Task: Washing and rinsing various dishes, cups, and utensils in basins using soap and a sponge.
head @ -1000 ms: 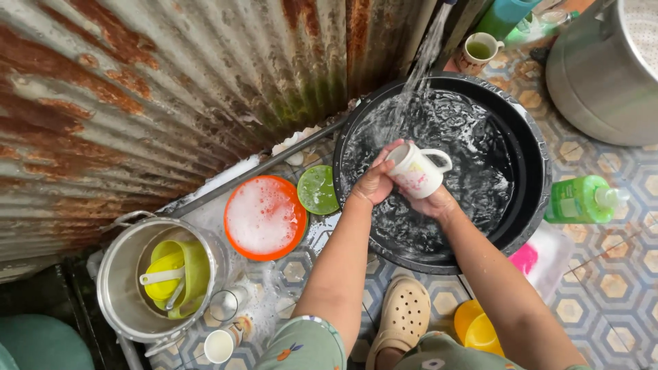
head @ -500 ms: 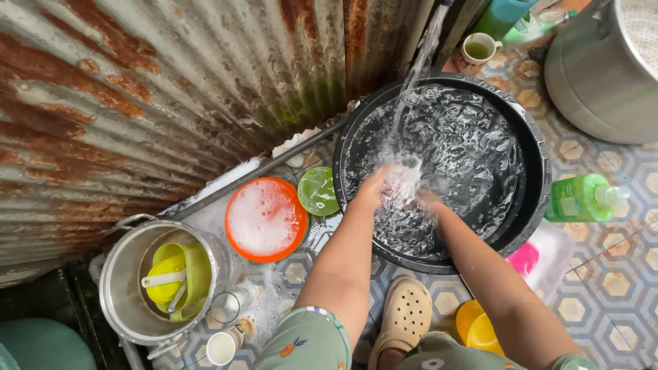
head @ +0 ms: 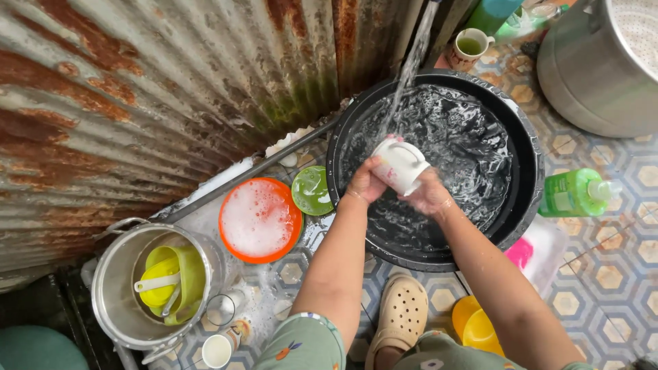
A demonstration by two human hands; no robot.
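Observation:
Both of my hands hold a white mug [head: 401, 164] over a big black basin [head: 528, 171] full of water. My left hand [head: 365, 182] grips the mug's left side and my right hand [head: 430, 195] holds it from the right and below. A stream of water [head: 410, 68] falls from above onto the mug, which is tipped with its handle up.
An orange bowl of suds [head: 259, 219] and a small green lid [head: 312, 190] sit left of the basin. A metal pot [head: 130, 288] holds yellow-green cups. A green soap bottle [head: 576, 193], a large metal pot [head: 603, 62], a mug [head: 471, 46] and a rusty corrugated wall [head: 137, 89] surround the area.
The mug was held up, then dipped under the stream and into the water. Now it is lifted again and turned with its handle up.

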